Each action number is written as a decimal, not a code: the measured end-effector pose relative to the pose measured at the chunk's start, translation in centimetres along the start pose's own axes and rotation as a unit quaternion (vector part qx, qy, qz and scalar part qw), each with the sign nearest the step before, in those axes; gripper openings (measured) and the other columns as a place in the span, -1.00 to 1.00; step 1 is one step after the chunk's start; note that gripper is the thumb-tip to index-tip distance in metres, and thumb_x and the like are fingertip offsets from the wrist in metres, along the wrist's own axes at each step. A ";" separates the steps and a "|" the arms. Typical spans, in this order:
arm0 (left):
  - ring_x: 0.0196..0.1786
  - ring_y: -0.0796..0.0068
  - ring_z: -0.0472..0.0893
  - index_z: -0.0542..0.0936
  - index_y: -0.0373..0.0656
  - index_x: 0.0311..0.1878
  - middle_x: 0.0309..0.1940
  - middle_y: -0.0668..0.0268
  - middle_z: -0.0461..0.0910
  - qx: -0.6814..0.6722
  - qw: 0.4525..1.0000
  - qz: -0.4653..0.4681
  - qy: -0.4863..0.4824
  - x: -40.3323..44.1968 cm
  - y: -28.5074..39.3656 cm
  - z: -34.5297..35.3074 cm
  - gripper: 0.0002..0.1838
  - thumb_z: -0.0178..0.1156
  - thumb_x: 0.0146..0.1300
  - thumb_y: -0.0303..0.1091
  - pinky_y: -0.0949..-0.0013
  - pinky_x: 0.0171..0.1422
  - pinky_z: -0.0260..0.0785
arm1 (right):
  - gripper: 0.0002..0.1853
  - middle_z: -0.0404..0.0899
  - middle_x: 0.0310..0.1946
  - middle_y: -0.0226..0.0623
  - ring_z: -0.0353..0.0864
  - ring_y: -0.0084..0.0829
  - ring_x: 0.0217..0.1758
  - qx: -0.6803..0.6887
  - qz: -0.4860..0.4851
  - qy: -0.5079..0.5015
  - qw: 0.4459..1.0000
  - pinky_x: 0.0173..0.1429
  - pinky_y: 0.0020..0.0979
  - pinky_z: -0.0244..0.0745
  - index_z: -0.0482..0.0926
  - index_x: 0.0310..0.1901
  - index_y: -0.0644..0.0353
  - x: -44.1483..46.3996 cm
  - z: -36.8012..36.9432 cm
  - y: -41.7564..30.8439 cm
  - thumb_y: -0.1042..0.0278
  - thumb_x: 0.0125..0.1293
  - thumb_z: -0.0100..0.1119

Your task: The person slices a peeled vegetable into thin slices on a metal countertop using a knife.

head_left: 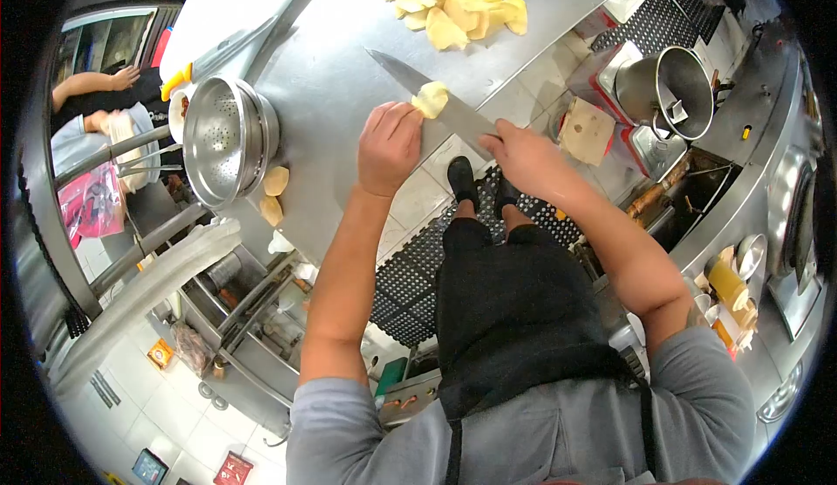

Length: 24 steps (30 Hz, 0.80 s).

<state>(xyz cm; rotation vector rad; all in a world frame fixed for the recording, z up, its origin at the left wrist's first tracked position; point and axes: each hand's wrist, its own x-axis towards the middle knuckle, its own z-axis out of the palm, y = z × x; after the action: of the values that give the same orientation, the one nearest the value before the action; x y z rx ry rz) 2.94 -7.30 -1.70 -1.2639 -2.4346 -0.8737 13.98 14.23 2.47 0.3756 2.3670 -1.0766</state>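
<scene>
My right hand (523, 161) is wrapped round the handle of a large kitchen knife (466, 122). Its blade points away to the upper left, over the steel table. My left hand (390, 147) is closed, its fingers curled at a pale yellow piece of potato (430, 100) that lies against the blade. How much potato sits inside those fingers is hidden. Beyond the knife tip, a heap of potato slices (458, 4) lies on the steel table (336, 58). Two more potato pieces (274, 193) rest near the left edge, beside a steel colander (228, 141).
A white board (231, 6) and a yellow-handled knife (205, 65) lie at the far left. A large steel pot (667, 93) stands to the right. Black mats (410, 293) cover part of the tiled floor. Another person's hand (124, 78) shows beyond the table, left.
</scene>
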 end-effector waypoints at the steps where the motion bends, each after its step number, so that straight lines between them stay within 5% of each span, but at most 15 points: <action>1: -0.08 0.15 0.65 0.66 -0.25 -0.20 -0.20 0.22 0.66 -0.002 1.000 -0.001 0.000 0.0 0.0 -0.1 -0.84 0.33 0.11 -0.58 0.19 0.06 0.55 | -0.61 0.68 -0.29 0.23 0.67 0.28 -0.15 -0.010 0.007 -0.005 1.000 0.00 0.16 0.54 0.51 -0.10 0.33 -0.6 0.0 0.5 0.08 0.59 -0.03; 24: -0.09 0.15 0.64 0.64 -0.23 -0.21 -0.22 0.21 0.63 0.002 1.000 -0.016 0.024 -0.6 0.0 0.7 -0.82 0.29 0.07 -0.58 0.19 0.05 0.54 | -0.63 0.66 -0.32 0.24 0.66 0.30 -0.18 0.001 -0.001 0.012 1.000 -0.04 0.16 0.52 0.52 -0.10 0.31 -0.1 1.7 0.0 0.09 0.58 0.00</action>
<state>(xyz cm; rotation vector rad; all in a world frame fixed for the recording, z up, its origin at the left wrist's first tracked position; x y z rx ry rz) 3.27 -7.27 -2.50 -1.1923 -2.4246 -0.8958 14.62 12.99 1.56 0.3893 2.3879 -1.0825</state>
